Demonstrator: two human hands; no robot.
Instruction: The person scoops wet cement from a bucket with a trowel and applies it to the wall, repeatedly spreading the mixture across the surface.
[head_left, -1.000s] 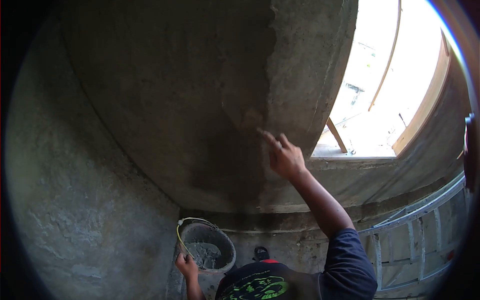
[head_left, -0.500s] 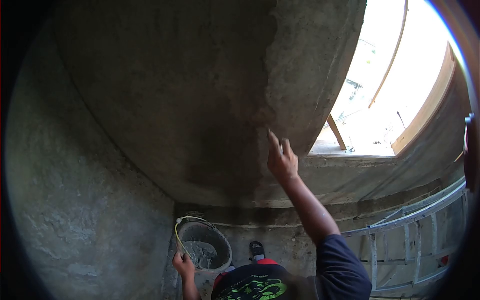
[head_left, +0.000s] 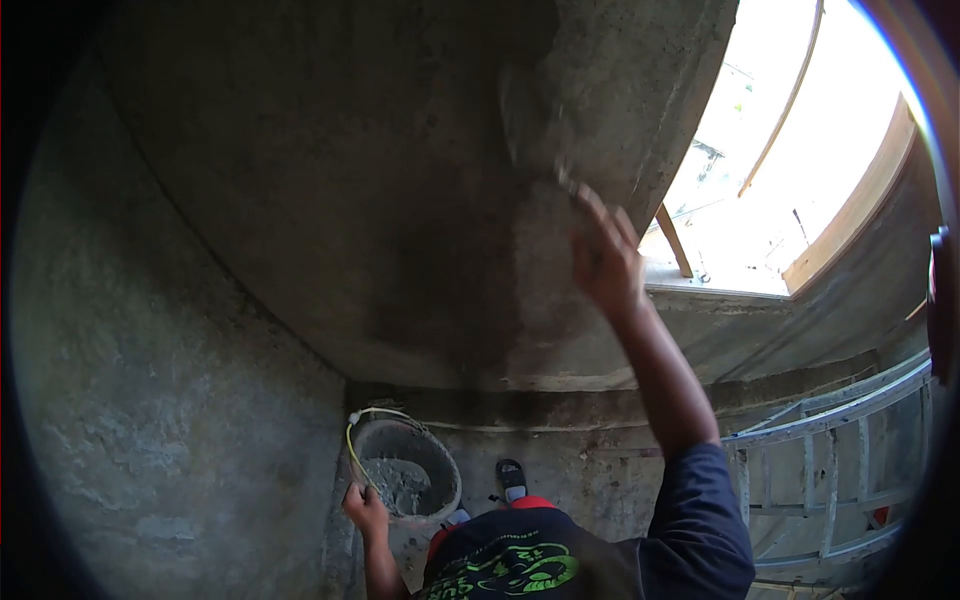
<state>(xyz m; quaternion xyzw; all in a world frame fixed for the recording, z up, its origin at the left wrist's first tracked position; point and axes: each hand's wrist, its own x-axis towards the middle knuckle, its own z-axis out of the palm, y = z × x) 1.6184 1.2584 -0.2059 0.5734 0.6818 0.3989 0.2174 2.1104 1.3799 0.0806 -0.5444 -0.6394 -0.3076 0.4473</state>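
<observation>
Head view shows bucket near blurry shirt lettering.

Bright daylight is pouring through the window at two o'clock; a rough grey side wall is rising at eight, a metal ladder is resting at four, and concrete floor is showing at five.

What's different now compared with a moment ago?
The right hand has moved up the wall with its tool, which looks blurred. Nothing was visibly grabbed or let go. The left hand still holds the handle of the bucket.
</observation>
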